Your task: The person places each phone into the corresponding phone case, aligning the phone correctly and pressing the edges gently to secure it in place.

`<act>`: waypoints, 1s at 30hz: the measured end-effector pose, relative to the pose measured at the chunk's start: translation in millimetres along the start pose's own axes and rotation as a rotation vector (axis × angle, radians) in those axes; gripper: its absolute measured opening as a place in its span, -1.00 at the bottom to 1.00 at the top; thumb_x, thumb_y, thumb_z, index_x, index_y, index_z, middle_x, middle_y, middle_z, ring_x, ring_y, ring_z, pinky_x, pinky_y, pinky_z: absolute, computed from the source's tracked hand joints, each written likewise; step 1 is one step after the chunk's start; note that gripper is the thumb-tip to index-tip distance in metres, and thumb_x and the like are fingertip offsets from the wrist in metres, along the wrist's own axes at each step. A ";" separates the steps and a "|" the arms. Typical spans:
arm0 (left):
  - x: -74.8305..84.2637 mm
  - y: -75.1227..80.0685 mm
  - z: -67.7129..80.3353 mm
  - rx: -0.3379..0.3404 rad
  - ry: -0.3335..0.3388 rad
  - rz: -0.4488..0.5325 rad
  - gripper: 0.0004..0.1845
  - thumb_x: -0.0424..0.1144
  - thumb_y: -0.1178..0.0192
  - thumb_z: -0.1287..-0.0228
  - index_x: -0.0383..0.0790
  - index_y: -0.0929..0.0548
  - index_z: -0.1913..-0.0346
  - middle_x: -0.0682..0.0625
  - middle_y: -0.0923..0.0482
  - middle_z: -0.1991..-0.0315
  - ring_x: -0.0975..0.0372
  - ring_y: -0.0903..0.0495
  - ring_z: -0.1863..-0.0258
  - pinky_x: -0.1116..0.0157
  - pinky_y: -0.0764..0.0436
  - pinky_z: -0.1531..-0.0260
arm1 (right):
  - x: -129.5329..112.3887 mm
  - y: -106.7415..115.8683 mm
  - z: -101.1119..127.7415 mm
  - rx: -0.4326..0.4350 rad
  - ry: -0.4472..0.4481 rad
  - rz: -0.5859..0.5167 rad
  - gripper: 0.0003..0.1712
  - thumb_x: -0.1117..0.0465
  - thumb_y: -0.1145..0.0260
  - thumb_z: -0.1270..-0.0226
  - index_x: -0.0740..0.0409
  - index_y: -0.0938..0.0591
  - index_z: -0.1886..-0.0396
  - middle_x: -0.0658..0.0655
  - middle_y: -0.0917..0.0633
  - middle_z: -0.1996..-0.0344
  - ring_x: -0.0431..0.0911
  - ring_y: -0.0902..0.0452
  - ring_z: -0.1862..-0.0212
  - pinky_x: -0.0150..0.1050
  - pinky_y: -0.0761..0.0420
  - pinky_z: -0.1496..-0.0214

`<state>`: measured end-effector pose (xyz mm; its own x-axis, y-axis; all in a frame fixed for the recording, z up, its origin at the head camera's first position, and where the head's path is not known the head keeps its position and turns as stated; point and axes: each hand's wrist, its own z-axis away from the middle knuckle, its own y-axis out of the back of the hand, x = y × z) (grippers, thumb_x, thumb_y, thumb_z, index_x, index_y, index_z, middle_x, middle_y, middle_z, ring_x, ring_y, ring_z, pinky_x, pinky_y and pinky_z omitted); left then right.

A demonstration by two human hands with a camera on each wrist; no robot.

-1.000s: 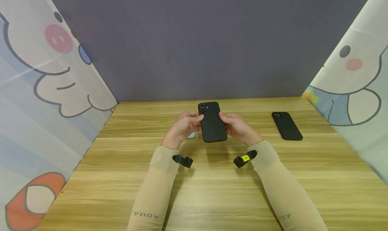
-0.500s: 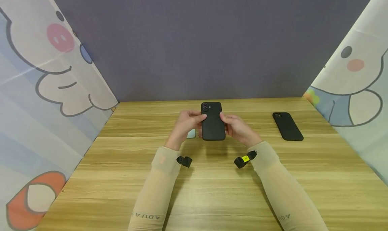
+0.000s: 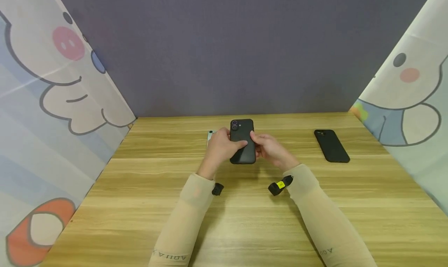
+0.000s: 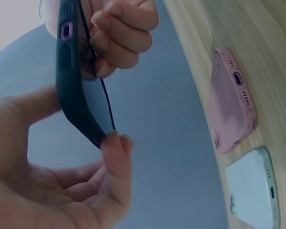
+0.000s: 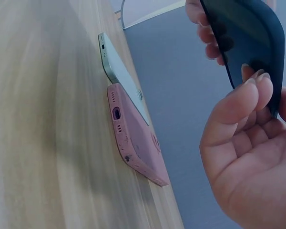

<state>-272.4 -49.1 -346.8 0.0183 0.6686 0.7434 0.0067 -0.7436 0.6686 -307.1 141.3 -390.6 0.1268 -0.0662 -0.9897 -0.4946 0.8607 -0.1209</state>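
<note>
Both hands hold a smartphone in a black case (image 3: 243, 131) above the table, its back with the two camera rings turned up. My left hand (image 3: 220, 147) grips the left side, the thumb lying across the back. On the right edge, my right hand (image 3: 271, 149) pinches with its thumb on top and fingers underneath. In the left wrist view the case (image 4: 68, 81) shows its port cutout, and the glossy screen faces down. The right wrist view shows fingertips pressing near a corner of the dark screen (image 5: 252, 40). Whether the phone sits fully in the case I cannot tell.
A pink phone (image 5: 138, 143) and a pale green phone (image 5: 119, 71) lie side by side behind the hands on the wooden table (image 3: 245, 224). Another black phone case (image 3: 331, 145) lies at the right. A grey panel (image 3: 238, 53) stands along the back edge.
My left hand has moved right and its thumb has slid from the upper left edge down onto the back. The phone has straightened and shifted slightly left in the last half second.
</note>
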 end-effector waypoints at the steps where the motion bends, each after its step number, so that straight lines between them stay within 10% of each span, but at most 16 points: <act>1: 1.3 -0.6 1.1 -0.003 -0.007 -0.008 -0.33 0.09 -0.46 -0.21 -0.37 -0.53 -0.15 -0.15 -0.60 0.13 0.03 -0.61 0.24 0.12 -0.63 0.24 | -0.4 -0.1 -0.1 0.003 -0.001 0.004 -0.52 -0.04 0.03 -0.68 0.07 -0.72 0.26 0.01 -0.70 0.50 -0.21 -0.53 0.53 -0.32 -0.59 0.40; 13: 9.9 -8.3 12.2 0.009 -0.017 -0.211 0.07 0.42 -0.44 0.01 -0.40 -0.46 -0.30 -0.22 -0.51 -0.01 -0.01 -0.51 0.16 0.11 -0.58 0.19 | -1.5 -5.0 -1.8 -0.012 -0.007 0.034 -0.48 -0.08 0.00 -0.67 0.12 -0.62 0.41 -0.02 -0.48 0.60 -0.18 -0.41 0.57 -0.29 -0.56 0.41; 30: 8.6 -6.7 4.9 -0.049 0.035 -0.276 -0.05 0.35 -0.44 0.00 -0.38 -0.54 -0.22 -0.17 -0.51 0.04 0.03 -0.48 0.23 0.14 -0.56 0.25 | -2.9 -5.6 1.0 -0.051 -0.072 0.099 -0.48 -0.08 -0.04 -0.66 0.24 -0.59 0.34 0.06 -0.59 0.49 -0.12 -0.48 0.50 -0.19 -0.60 0.28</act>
<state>-267.4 -38.3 -344.9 -0.0119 0.8463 0.5326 -0.0413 -0.5326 0.8454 -303.9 137.1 -387.1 0.1358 0.0564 -0.9891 -0.5508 0.8342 -0.0280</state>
